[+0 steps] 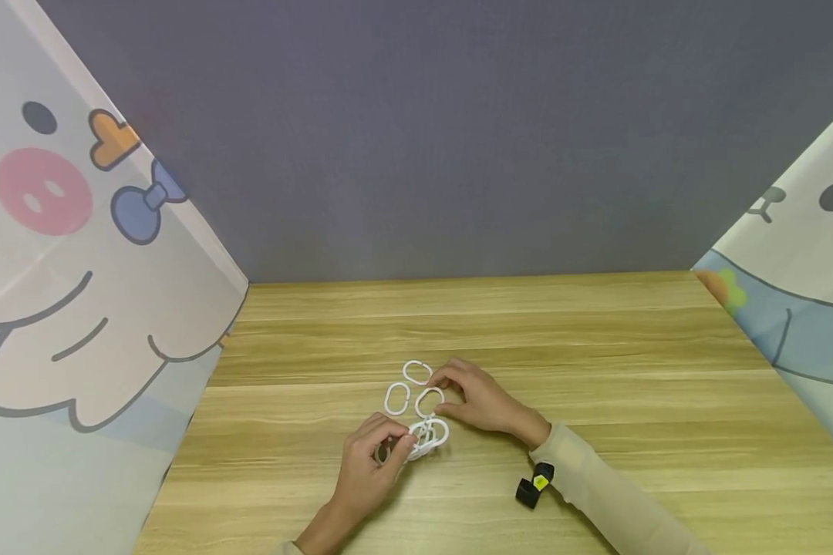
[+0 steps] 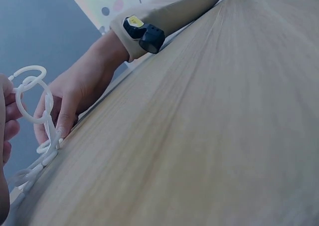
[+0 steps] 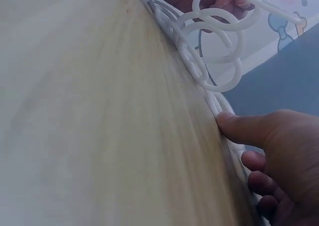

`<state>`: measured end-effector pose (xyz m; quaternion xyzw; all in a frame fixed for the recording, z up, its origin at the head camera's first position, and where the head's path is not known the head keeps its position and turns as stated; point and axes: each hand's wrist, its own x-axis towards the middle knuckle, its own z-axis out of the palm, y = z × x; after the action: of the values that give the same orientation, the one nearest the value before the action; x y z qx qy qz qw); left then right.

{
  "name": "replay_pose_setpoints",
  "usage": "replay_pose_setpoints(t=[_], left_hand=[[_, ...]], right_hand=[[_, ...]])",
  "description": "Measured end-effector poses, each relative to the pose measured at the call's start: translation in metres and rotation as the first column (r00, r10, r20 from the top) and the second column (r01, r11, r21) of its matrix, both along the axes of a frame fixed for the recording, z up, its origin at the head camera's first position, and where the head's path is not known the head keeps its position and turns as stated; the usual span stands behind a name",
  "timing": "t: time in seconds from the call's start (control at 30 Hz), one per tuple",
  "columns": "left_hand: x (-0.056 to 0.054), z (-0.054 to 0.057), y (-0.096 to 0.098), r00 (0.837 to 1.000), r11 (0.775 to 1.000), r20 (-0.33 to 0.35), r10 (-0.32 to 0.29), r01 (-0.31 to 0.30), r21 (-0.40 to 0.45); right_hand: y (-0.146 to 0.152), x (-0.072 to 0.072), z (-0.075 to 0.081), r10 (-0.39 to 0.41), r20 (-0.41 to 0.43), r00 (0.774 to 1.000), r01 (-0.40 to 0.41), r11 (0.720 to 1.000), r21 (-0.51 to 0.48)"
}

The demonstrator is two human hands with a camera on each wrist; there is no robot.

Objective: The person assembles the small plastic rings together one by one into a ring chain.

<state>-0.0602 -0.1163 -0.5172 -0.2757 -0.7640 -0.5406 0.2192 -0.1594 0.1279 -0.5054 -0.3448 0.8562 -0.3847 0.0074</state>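
Observation:
My left hand [image 1: 375, 462] pinches a bunch of white plastic chain links [image 1: 429, 438] between thumb and fingertips, a little above the wooden table. In the right wrist view, several of these oval links [image 3: 224, 51] hang hooked together and trail down to the tabletop. My right hand [image 1: 482, 397] is low at the table, its thumb and index finger on either side of a white link [image 1: 418, 408] lying next to the held bunch. Two more white links lie flat close by, one to the left [image 1: 387, 398] and one farther back [image 1: 417, 362].
The wood-grain table [image 1: 562, 331] meets a grey panel [image 1: 416, 154] at the back. Printed cartoon panels stand at the left [image 1: 146, 301] and right [image 1: 805, 270]. A small black device with a yellow mark [image 1: 541, 482] is strapped at the right sleeve.

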Motion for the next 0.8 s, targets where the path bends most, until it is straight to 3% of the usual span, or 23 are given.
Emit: replay_pose_setpoints(t=[0.3, 0.5, 0.8], left_hand=[[0.001, 0.001, 0.002, 1.000, 1.000, 0.007, 0.009, -0.009, 0.004], [0.000, -0.001, 0.001, 1.000, 1.000, -0.012, 0.011, -0.011, 0.007], [0.000, 0.000, 0.001, 1.000, 1.000, -0.014, 0.023, -0.023, 0.007]], right_hand=[[0.005, 0.006, -0.010, -0.092, 0.098, 0.991, 0.111, 0.968, -0.223], [0.008, 0.010, -0.008, -0.118, 0.128, 0.985, 0.149, 0.952, -0.268], [0.013, 0.017, -0.005, -0.093, 0.248, 0.964, 0.182, 0.913, -0.365]])
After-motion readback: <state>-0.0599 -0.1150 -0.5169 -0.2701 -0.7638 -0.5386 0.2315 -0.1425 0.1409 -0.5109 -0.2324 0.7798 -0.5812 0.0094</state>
